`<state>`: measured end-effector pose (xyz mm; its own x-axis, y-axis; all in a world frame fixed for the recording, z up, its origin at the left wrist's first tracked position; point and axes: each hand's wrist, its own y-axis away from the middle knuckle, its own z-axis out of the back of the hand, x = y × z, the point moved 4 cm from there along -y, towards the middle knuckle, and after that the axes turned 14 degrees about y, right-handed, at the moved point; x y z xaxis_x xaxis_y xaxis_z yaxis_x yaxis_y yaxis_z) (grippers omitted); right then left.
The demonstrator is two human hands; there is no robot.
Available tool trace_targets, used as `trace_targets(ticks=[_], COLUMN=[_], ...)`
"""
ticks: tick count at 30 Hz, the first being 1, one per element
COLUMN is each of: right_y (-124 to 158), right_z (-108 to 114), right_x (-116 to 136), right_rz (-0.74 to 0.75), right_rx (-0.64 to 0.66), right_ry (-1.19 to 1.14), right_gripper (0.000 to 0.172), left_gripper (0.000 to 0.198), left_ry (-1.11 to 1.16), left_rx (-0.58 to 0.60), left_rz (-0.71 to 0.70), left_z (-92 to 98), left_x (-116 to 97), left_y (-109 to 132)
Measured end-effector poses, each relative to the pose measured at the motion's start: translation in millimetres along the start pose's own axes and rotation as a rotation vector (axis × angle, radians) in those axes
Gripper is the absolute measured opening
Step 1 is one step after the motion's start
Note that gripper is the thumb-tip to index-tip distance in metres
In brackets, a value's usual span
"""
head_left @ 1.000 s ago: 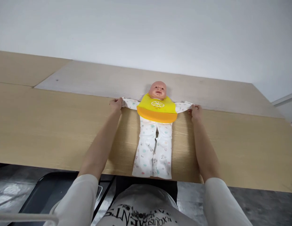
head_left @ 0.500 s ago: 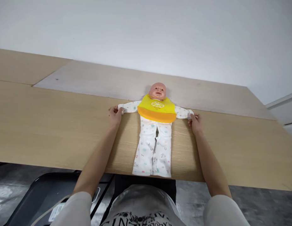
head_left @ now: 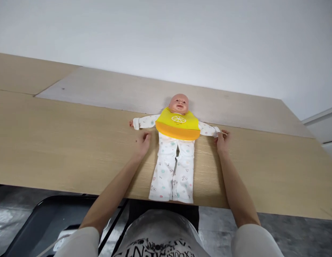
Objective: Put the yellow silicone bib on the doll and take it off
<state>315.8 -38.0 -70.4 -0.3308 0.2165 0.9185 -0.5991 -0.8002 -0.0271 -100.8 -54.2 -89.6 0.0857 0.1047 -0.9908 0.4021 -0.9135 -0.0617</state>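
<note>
A baby doll [head_left: 179,103] lies on its back on the table in a white patterned outfit [head_left: 166,171], arms spread wide. Over its chest is a yellow bib [head_left: 178,119] with an orange pocket and a citrus-slice print. My right hand [head_left: 222,141] pinches the white sleeve cuff [head_left: 216,132] at the right of the view. Below the other sleeve [head_left: 147,121], apart from it, is my left hand [head_left: 143,142]; motion smears its fingers. At that sleeve's end the doll's small hand shows.
The wooden table [head_left: 61,142] runs across the view, with a paler panel [head_left: 115,85] along the white wall [head_left: 166,35]. A black chair [head_left: 40,221] holding a white power strip with a cable stands at lower left.
My left hand has let go of the left-side sleeve cuff and moved right and toward me. My right hand stays at its cuff.
</note>
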Motion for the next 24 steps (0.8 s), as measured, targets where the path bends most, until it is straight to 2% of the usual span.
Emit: trace_targets(ticks=[2,6,8,9,12,14,15,17,19,21,24], right_y=[-1.1,-4.1,-1.6,1.7,22.7,43.2,52.6,65.6,69.6,68.6,65.1], right_z=[4.5,20.0,24.4,22.9,0.9,-23.5,-36.0,-58.2,-75.2,-88.5,-100.3], right_x=[0.1,4.8,8.9,11.1,18.4,25.1,29.2,37.7,44.1,48.5,49.5], right_rz=[0.022,0.033,0.006,-0.017,-0.099,-0.157,-0.190,-0.267,-0.326,-0.321,-0.261], right_rx=[-0.047,-0.159,-0.136,-0.077,0.245,0.476,0.551,0.583,0.501,0.455,0.471], right_ry=[0.019,0.039,0.029,0.018,-0.011,-0.073,-0.136,-0.313,-0.490,-0.618,-0.700], right_gripper=[0.018,0.012,0.003,0.009,0.022,0.024,0.024,0.022,0.019,0.020,0.023], left_gripper=[0.017,0.020,0.018,0.017,0.019,0.020,0.021,0.025,0.031,0.035,0.036], left_ry=[0.103,0.342,0.520,0.597,0.700,0.745,0.776,0.850,0.918,0.951,0.948], left_rx=[0.050,0.076,0.080,0.070,0.025,0.014,0.027,0.065,0.121,0.165,0.188], left_rz=[0.088,0.250,0.402,0.484,0.622,0.623,0.608,0.573,0.554,0.555,0.562], left_z=[-11.5,-31.4,-40.5,-44.5,-54.5,-62.3,-67.1,-77.2,-86.4,-92.4,-95.3], left_x=[4.5,1.5,-2.9,-5.5,-14.7,-19.4,-20.8,-21.0,-18.5,-15.2,-12.6], left_y=[7.4,16.5,19.5,20.4,18.7,14.0,11.0,4.9,-0.5,-4.3,-7.0])
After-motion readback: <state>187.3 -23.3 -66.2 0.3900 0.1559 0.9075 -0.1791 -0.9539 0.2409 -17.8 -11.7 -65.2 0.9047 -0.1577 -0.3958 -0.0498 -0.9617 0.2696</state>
